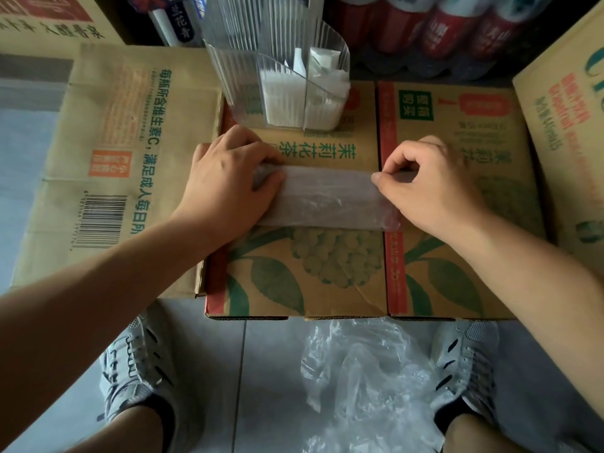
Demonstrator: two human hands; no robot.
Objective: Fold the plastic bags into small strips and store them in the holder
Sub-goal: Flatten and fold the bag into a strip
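A translucent plastic bag (322, 199) lies folded into a wide flat band on top of a printed cardboard box (313, 266). My left hand (225, 178) grips the band's left end, thumb on top and fingers curled round the far edge. My right hand (425, 181) pinches the far right corner between thumb and forefinger. Behind the band stands a clear ribbed plastic holder (277, 70) with a divider; folded white bags sit in its compartments.
Loose crumpled clear bags (366, 377) lie on the tiled floor between my grey shoes (137, 364). A flattened carton (108, 158) lies at the left, another box (568, 119) at the right. Bottles (441, 24) line the back.
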